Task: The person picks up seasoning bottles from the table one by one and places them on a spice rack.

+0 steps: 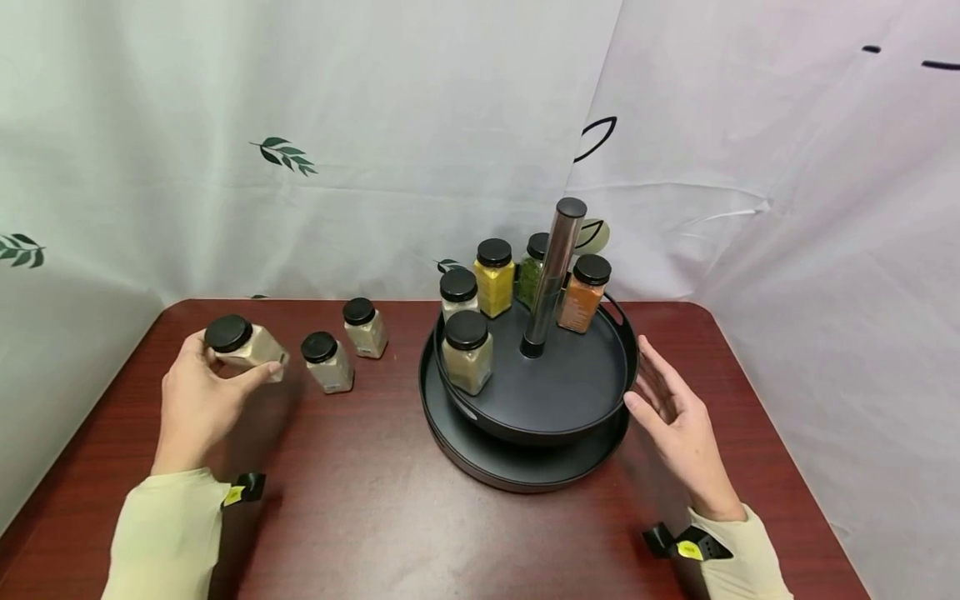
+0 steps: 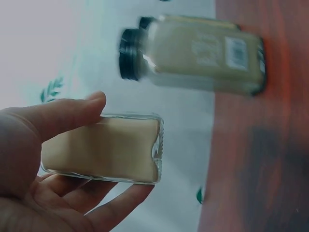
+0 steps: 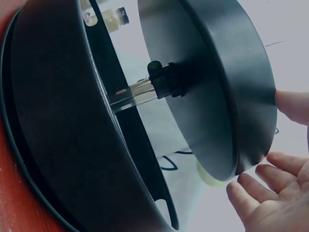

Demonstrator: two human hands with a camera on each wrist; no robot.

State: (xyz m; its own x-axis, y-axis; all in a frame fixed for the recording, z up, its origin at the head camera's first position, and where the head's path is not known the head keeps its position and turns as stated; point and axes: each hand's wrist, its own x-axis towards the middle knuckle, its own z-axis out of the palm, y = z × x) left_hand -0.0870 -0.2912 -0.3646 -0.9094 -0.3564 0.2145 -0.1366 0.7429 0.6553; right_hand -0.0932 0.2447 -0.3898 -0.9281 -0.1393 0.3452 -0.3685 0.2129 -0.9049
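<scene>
My left hand (image 1: 201,404) holds a square glass spice jar (image 1: 258,348) of beige powder between thumb and fingers, tilted and raised above the table's left side. In the left wrist view, the jar (image 2: 104,147) shows its base end. Two similar black-lidded spice jars (image 1: 330,367) stand just right of it. My right hand (image 1: 678,425) is at the right rim of the two-tier black turntable (image 1: 558,383). Its thumb and fingertips touch the outer wall of the upper tray (image 3: 251,92), with the fingers fairly straight.
Several filled jars stand on the upper tray: beige jars (image 1: 468,358) at left, a yellow jar (image 1: 494,283), a green jar (image 1: 528,275) and an orange jar (image 1: 582,300) behind. A metal post (image 1: 555,275) rises from its middle. A white curtain (image 1: 375,150) hangs behind the red-brown table (image 1: 360,500).
</scene>
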